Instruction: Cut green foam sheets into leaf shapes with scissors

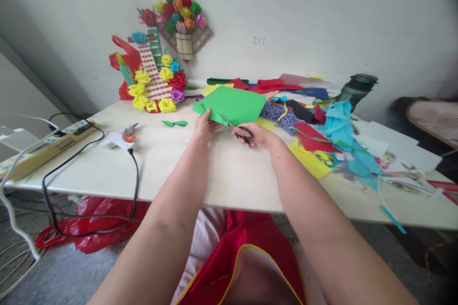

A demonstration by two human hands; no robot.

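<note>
My left hand (206, 125) grips the lower left edge of a green paper sheet (238, 104), its thumb on top. In my right hand (256, 135) is a pair of scissors (244, 134) with black handles, fingers through the loops. The blades point up and left and lie at the lower edge of the green sheet, close to my left fingers. A narrow strip at the sheet's left side stands partly apart from the rest. Two small green leaf-shaped pieces (174, 123) lie on the table left of my left hand.
A hot glue gun (121, 139) and a power strip (53, 145) with cords occupy the table's left. Paper-flower decorations (157, 81) stand against the wall. Coloured paper scraps (315, 138), purple yarn (281, 116) and a dark bottle (358, 89) are on the right.
</note>
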